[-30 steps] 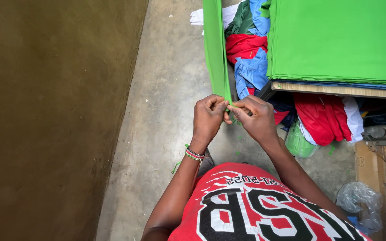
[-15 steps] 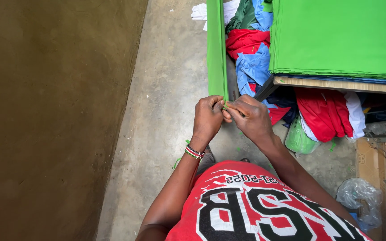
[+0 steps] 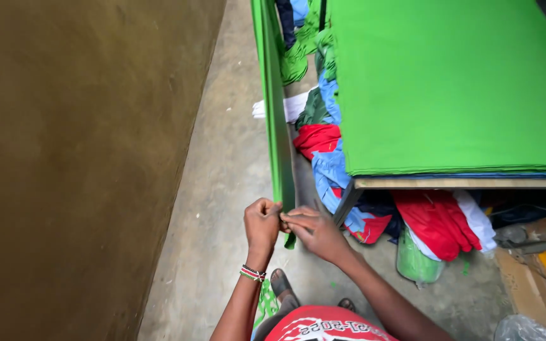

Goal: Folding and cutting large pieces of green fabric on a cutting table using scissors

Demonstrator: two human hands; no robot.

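Head view shows the left hand point(image 3: 261, 222) and right hand point(image 3: 316, 232) side by side, fingers closed in a pinch on the near end of a long green fabric strip point(image 3: 276, 126) that stretches away beside the green cloth stack point(image 3: 450, 88). Fingertips hide the exact grip point. Red and blue cloth scraps point(image 3: 330, 161) lie below the table edge point(image 3: 462, 183).

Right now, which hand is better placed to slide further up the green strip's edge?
Probably the left hand: its fist already grips the green strip directly below the long hanging edge. The right hand reaches in from the side, only its fingers pinching.
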